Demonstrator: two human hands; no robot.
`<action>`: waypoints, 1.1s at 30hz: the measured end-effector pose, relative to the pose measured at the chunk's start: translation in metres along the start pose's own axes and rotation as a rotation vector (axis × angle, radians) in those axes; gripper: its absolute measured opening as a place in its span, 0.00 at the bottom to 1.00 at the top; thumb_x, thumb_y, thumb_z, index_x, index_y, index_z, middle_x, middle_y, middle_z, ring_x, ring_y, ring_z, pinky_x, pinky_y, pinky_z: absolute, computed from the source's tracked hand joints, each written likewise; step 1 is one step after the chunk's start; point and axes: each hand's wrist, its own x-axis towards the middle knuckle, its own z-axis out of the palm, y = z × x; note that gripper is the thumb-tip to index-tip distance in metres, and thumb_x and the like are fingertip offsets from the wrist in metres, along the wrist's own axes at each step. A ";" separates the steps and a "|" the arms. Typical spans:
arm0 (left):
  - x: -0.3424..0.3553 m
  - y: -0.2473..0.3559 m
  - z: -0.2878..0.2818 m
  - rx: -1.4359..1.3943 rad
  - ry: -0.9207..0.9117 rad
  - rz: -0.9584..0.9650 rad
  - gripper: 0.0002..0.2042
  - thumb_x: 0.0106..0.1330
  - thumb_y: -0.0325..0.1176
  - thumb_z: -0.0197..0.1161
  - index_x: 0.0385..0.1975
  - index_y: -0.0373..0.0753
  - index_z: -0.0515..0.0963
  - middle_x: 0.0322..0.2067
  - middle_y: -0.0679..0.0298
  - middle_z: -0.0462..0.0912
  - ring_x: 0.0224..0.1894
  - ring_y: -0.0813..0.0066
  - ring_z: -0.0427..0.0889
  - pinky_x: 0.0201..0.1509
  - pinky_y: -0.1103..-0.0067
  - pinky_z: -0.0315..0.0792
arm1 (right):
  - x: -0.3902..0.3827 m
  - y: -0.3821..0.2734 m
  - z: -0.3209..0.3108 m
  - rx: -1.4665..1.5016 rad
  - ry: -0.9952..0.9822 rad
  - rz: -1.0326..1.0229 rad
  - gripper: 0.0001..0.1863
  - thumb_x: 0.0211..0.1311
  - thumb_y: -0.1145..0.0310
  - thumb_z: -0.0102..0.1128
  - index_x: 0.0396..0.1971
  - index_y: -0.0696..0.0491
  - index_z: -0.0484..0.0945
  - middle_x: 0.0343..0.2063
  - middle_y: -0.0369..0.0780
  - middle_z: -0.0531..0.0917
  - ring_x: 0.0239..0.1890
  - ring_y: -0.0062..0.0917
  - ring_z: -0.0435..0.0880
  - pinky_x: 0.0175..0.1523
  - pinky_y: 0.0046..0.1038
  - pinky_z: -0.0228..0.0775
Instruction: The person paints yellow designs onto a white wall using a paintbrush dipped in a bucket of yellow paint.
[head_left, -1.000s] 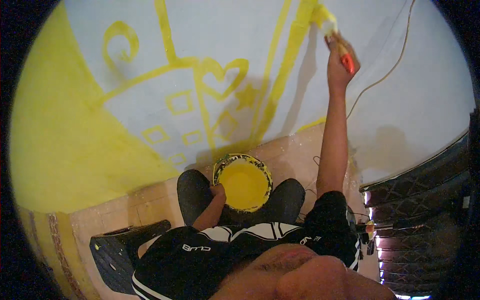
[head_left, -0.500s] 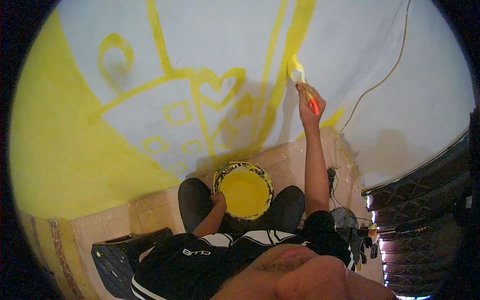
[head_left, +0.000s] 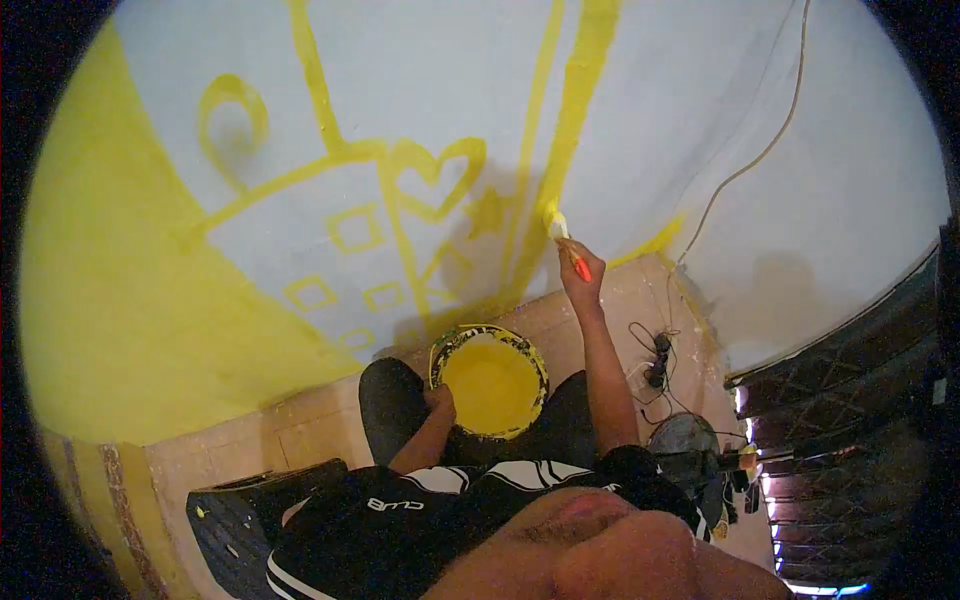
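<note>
Holding the brush [head_left: 559, 229] in a closed grip, the right hand [head_left: 588, 284] is wrapping round its red handle, and the tip is resting, it seems, on the thick stripe [head_left: 582, 75] on the wall [head_left: 430, 70]. The left hand [head_left: 440, 402] is closing on the left rim of the pail [head_left: 542, 370], which is sitting between the knees [head_left: 388, 393] with yellow paint [head_left: 492, 388] inside.

A drip could be falling if too much paint is clinging to the brush; how wet it is, I am not able to tell. A shaky wrist could be making the stripe wobbly, because bare wall is lying right beside it. The thin stripe [head_left: 543, 85] is running close on the left, so a slip that way could be filling the gap. A knee could be bumping the pail and spilling paint on the floor [head_left: 290, 440].

Below the brush, the wall is ending soon at the floor, so the room down there is looking small. Up the stripe, lots of room is showing. To the right, pale wall is reaching out to the thin cord [head_left: 765, 150]. Black wires [head_left: 656, 361] are lying right of the forearm, where a low elbow could be catching
</note>
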 end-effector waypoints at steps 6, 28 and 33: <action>-0.022 0.011 -0.017 -0.099 -0.067 0.018 0.11 0.56 0.34 0.61 0.37 0.38 0.75 0.32 0.59 0.79 0.32 0.66 0.78 0.34 0.67 0.70 | -0.028 0.038 -0.004 -0.144 -0.119 0.090 0.08 0.55 0.79 0.54 0.34 0.56 0.81 0.21 0.32 0.79 0.22 0.12 0.73 0.29 0.16 0.67; 0.064 -0.024 0.064 -0.438 -0.176 0.016 0.07 0.60 0.34 0.57 0.24 0.40 0.78 0.27 0.66 0.77 0.27 0.71 0.74 0.30 0.73 0.66 | 0.155 -0.166 -0.035 0.140 0.286 -0.459 0.04 0.54 0.82 0.56 0.25 0.59 0.79 0.34 0.39 0.82 0.41 0.20 0.79 0.47 0.20 0.69; 0.066 -0.038 0.058 -0.335 -0.109 0.044 0.05 0.60 0.33 0.58 0.31 0.40 0.76 0.29 0.65 0.77 0.26 0.70 0.74 0.31 0.72 0.66 | 0.116 -0.095 -0.016 0.110 0.259 -0.324 0.05 0.53 0.81 0.57 0.26 0.55 0.81 0.27 0.34 0.81 0.24 0.10 0.70 0.28 0.14 0.61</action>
